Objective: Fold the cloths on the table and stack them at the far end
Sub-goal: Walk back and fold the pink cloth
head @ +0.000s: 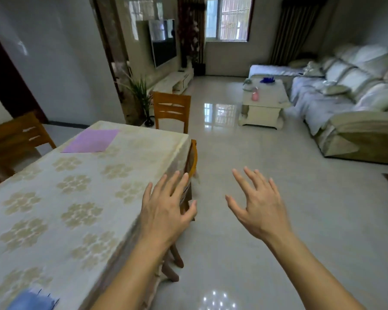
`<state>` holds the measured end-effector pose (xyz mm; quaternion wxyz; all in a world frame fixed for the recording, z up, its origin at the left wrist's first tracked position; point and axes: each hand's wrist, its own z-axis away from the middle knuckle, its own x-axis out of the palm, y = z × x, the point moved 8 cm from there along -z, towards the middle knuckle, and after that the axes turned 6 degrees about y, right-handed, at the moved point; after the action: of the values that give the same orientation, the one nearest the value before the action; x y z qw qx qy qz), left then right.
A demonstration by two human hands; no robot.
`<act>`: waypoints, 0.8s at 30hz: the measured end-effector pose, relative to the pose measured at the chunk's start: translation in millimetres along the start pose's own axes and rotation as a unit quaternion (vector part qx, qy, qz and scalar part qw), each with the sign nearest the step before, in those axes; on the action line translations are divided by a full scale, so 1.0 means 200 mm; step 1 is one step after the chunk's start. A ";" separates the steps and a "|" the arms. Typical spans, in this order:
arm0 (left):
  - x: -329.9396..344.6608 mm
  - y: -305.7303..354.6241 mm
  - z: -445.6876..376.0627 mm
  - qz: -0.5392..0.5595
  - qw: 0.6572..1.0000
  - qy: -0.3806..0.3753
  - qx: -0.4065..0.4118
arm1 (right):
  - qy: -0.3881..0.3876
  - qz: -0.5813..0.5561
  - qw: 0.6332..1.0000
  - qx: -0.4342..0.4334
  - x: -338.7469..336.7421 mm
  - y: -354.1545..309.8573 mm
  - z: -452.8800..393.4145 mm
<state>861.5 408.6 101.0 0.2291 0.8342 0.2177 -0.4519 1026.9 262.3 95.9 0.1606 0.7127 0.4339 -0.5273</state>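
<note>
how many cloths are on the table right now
2. A flat purple cloth lies near the table's far end, and a blue cloth sits at the near edge, cut off by the frame. More may lie out of view to the left.

Both bare forearms are extended from the bottom edge of the frame toward its centre, the left from the lower middle and the right from the lower right corner. The left hand [166, 211] is held back-up just left of centre, its fingers straight and slightly spread, pointing up the frame, the thumb angled out to the right; nothing is gripped. The right hand [258, 211] is raised beside it, right of centre and apart from it, back toward the camera, fingers fanned and tilted up-left, thumb stretched left, and nothing is held.
</note>
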 end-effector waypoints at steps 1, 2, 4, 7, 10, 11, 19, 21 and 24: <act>0.04 0.08 -0.03 0.001 1.000 -0.002 0.011 | 0.002 0.002 1.000 0.011 -0.01 0.09 -0.01; 0.07 0.16 -0.07 0.002 1.000 -0.007 0.021 | 0.004 0.004 1.000 0.023 -0.03 0.17 -0.02; 0.15 0.30 -0.14 -0.004 0.999 -0.014 0.041 | 0.010 0.004 0.999 0.043 -0.05 0.34 -0.04; 0.26 0.48 -0.24 -0.025 0.998 -0.018 0.061 | 0.021 -0.002 0.998 0.063 -0.07 0.57 -0.08; 0.38 0.62 -0.35 -0.029 0.997 -0.018 0.066 | 0.027 -0.012 0.996 0.082 -0.08 0.78 -0.14; 0.42 0.66 -0.38 -0.030 0.997 -0.017 0.066 | 0.025 -0.015 0.996 0.087 -0.08 0.84 -0.16; 0.60 1.03 -0.52 -0.025 0.997 -0.014 0.074 | 0.014 -0.012 0.995 0.096 -0.09 1.25 -0.26; 0.64 1.09 -0.54 -0.019 0.997 -0.017 0.075 | 0.013 -0.011 0.995 0.100 -0.09 1.32 -0.28; 0.71 1.15 -0.57 -0.022 0.996 -0.031 0.081 | 0.016 -0.020 0.993 0.113 -0.08 1.40 -0.29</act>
<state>1137.4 313.1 78.6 0.1577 0.8308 0.1912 -0.4983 1282.5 134.6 68.5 0.0616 0.7261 0.3879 -0.5644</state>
